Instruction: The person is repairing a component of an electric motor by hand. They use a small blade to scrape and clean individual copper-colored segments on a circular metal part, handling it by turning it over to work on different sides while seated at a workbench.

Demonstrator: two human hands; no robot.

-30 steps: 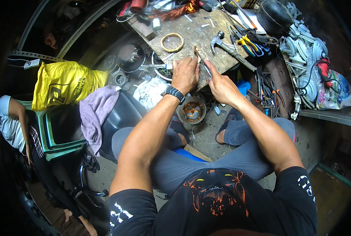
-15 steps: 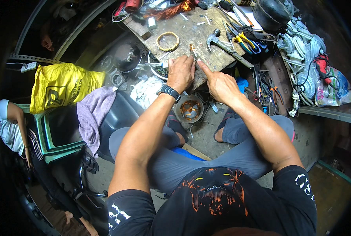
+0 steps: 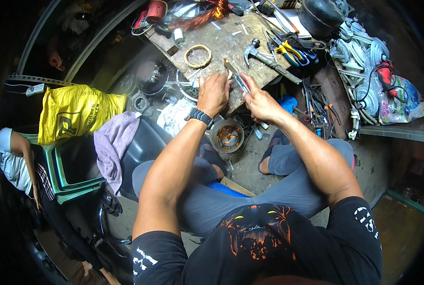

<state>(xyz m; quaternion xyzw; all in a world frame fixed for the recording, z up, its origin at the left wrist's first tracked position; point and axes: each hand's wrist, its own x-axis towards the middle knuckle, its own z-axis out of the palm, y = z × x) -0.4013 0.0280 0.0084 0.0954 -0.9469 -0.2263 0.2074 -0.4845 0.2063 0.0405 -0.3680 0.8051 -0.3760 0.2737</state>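
At the near edge of the wooden board (image 3: 221,38), my right hand (image 3: 265,103) is closed round a knife (image 3: 242,81). Its blade points away and to the left, and the handle's end sticks out below the palm. My left hand (image 3: 213,95) is beside the blade, fingers curled together; a small pale piece shows at its fingertips, too small to name. Farther back on the board lie a tan ring-shaped coil (image 3: 197,56) and a claw hammer (image 3: 271,64). Below my hands, a round can (image 3: 215,142) holds copper-coloured pieces.
Pliers (image 3: 292,51) and other tools lie at the board's right. White plastic parts (image 3: 357,61) are heaped farther right. A yellow sack (image 3: 79,114) and a purple towel (image 3: 114,140) rest at left, near another person (image 3: 19,156). Copper wire strands (image 3: 197,21) lie at the back.
My right hand has turned and drawn slightly back, so more of the knife and its handle shows. My left hand has shifted slightly left, and the gap between the hands is wider.
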